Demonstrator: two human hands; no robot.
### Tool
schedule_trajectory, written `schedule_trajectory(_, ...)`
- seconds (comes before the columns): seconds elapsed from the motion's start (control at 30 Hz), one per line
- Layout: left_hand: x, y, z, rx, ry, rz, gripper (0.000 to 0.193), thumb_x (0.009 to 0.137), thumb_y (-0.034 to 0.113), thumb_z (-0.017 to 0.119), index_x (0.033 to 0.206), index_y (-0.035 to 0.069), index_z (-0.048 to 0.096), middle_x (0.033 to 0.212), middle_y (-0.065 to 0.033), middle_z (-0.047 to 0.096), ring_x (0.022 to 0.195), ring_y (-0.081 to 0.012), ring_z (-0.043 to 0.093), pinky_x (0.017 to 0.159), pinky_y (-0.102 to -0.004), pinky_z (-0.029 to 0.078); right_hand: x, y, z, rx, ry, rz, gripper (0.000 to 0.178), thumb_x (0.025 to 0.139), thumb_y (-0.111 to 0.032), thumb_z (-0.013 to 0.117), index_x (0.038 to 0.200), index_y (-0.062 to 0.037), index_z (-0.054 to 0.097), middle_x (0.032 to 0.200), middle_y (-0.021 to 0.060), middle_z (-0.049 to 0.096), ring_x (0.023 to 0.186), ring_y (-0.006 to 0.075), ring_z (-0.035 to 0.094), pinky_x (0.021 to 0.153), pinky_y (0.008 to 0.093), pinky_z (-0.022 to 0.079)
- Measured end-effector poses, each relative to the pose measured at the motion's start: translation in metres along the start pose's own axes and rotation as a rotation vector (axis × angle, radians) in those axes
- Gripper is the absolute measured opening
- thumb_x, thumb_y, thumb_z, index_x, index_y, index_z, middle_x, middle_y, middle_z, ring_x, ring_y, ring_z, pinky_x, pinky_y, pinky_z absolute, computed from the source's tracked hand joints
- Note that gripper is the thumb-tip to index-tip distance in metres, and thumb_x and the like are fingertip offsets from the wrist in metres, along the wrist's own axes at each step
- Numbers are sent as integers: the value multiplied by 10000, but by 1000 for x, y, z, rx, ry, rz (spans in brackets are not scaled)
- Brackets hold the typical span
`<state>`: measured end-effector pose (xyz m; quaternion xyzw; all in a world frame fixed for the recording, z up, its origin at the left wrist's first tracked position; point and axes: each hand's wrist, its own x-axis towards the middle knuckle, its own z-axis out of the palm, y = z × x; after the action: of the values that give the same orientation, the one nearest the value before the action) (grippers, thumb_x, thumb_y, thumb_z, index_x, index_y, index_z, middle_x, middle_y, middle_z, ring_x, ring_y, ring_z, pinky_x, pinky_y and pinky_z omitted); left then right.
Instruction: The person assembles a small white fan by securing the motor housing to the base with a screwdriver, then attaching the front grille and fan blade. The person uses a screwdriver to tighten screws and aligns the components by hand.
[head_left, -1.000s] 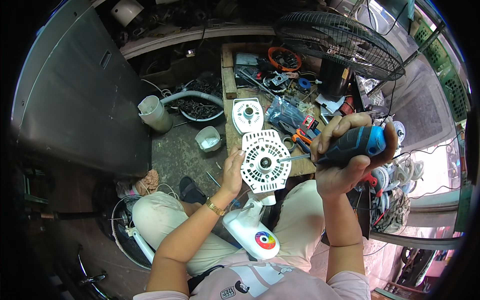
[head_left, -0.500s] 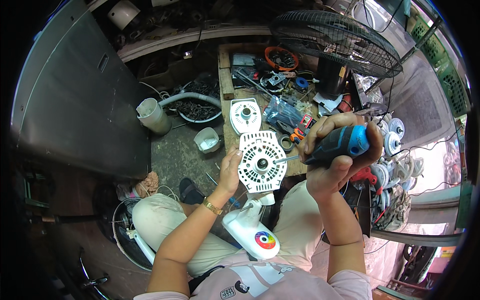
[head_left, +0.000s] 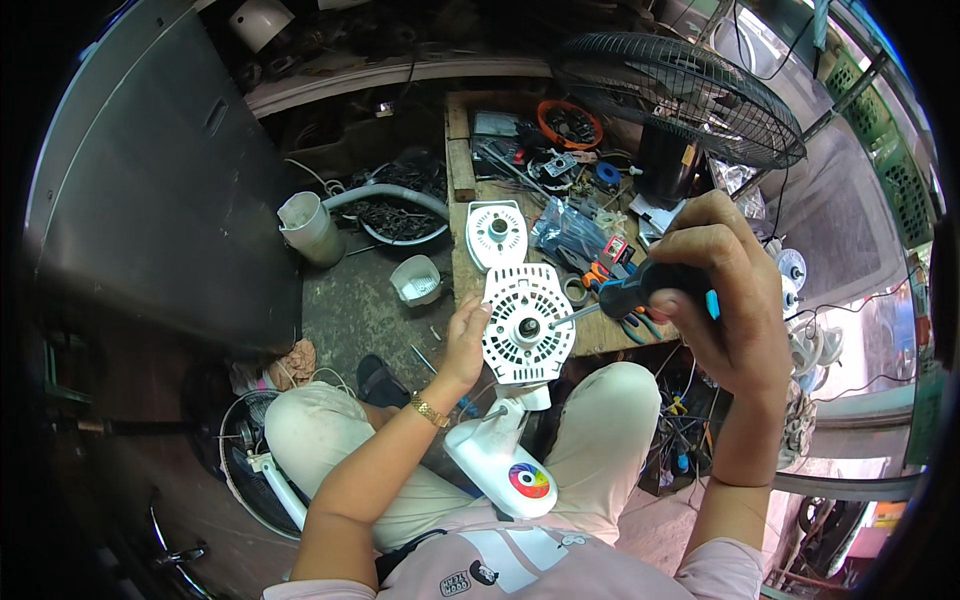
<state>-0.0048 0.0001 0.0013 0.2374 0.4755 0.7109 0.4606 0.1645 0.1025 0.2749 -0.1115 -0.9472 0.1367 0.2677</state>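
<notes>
A white slotted fan motor housing (head_left: 506,350) with a shaft at its centre stands between my knees, joined to a white fan neck and base (head_left: 490,462) that bears a rainbow-coloured round sticker. My left hand (head_left: 466,345) holds the housing by its left edge, fingers closed on the rim. In my right hand (head_left: 735,290) is a screwdriver (head_left: 622,296) with a black and blue handle. Its metal shaft slants to the housing face, the tip right of the central shaft. My right fingers curl round the handle and hide part of it.
Behind the housing a wooden bench (head_left: 459,168) carries a white slotted cover (head_left: 497,228), pliers (head_left: 640,325), a tape roll (head_left: 574,290) and an orange bowl (head_left: 570,124). A black fan cage (head_left: 690,95) overhangs its right side. A white container (head_left: 416,280) stands on the floor.
My right hand has turned and shifted to the right, its fingers now arched over the back of the screwdriver handle. My left hand keeps its hold on the housing.
</notes>
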Motion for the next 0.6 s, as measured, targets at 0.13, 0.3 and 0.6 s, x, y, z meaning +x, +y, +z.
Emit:
schedule_trajectory(0.13, 0, 2, 4, -57, -32, -41, 290, 931, 167, 458, 1010, -77, 592, 1031, -66, 495, 981, -141, 484, 893, -262, 371, 6, -14, -17, -98, -134, -26, 398, 665, -219, 739, 981, -24, 596, 842, 121, 550, 734, 287, 588, 616, 341, 470)
schedule_trajectory(0.3, 0, -1, 0, -18, -12, -6, 286, 920, 155, 458, 1039, -73, 583, 1039, -75, 494, 985, -145, 486, 895, -267, 373, 11, -36, -24, -368, -264, 83, 301, 659, -156, 738, 914, -52, 617, 826, 109, 549, 682, 290, 589, 575, 352, 451)
schedule_trajectory(0.6, 1, -5, 3, -27, 18, 12, 253, 922, 135, 452, 1022, -64, 571, 997, -72, 500, 970, -141, 480, 877, -264, 373, 26, -43, -34, -214, -477, 72, 328, 697, -72, 714, 1000, -59, 589, 1018, 143, 577, 776, 314, 616, 659, 364, 485)
